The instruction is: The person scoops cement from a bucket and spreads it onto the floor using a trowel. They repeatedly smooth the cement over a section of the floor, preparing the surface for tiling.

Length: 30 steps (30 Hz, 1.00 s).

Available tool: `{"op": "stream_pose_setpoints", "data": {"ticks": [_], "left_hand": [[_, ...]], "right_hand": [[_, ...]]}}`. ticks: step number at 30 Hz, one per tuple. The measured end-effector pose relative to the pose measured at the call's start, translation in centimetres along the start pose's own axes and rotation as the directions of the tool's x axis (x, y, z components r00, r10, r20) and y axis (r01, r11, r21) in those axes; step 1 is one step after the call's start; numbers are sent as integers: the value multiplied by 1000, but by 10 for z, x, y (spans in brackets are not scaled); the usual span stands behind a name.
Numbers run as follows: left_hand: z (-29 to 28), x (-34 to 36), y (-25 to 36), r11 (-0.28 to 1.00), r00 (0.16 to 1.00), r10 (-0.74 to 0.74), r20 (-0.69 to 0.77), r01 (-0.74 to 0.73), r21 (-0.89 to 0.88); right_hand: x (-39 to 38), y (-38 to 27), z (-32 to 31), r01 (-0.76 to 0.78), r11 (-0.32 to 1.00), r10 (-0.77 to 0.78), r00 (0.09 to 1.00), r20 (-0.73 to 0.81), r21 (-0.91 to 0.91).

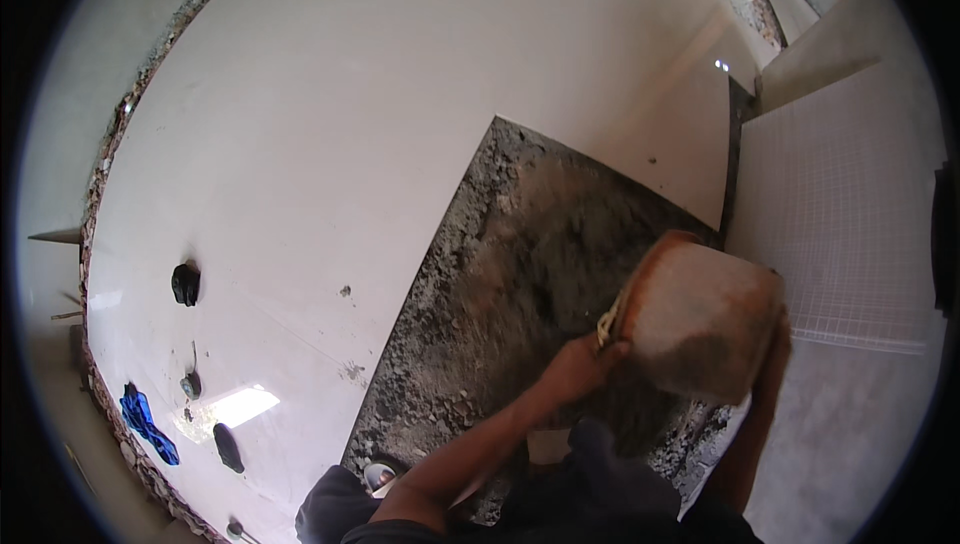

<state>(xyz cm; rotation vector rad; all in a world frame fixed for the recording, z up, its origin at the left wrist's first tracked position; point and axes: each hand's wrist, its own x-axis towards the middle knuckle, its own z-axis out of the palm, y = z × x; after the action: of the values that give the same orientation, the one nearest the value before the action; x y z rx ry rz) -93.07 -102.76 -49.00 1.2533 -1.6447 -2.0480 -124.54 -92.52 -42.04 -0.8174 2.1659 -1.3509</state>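
My left hand (600, 359) grips the rim and yellowish cord of a dirty, rust-orange and pale bucket (700, 319). The bucket is tipped on its side over a patch of dark, loose mortar or rubble (510, 254), which is blurred near its mouth. My right hand (775, 339) is at the far right side of the bucket, its fingers mostly hidden behind it. A shiny metal object (380, 474), too small to name surely, lies at the patch's lower left near my leg.
Large white glossy tiles (300, 134) surround the patch. A sheet with a grid pattern (820, 194) lies at right. Several dark objects (185, 284) and a blue cloth (148, 424) lie at left. A broken strip (130, 104) runs along the wall.
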Motion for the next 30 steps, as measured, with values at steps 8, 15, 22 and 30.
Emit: {"op": "stream_pose_setpoints", "data": {"ticks": [8,15,22,30], "left_hand": [[-42,-41,113,786,810,553,-197,-585,-197],[-120,-38,154,530,556,806,-205,-521,670],[-177,20,118,-178,482,851,209,-111,978],[-185,-16,36,-37,691,723,21,7,999]], "right_hand": [[-29,-86,9,207,948,-162,968,-193,241],[36,-193,117,363,930,-365,904,221,49],[57,-182,274,-20,998,-15,830,557,57],[217,-41,392,-56,921,-227,727,648,386]]}}
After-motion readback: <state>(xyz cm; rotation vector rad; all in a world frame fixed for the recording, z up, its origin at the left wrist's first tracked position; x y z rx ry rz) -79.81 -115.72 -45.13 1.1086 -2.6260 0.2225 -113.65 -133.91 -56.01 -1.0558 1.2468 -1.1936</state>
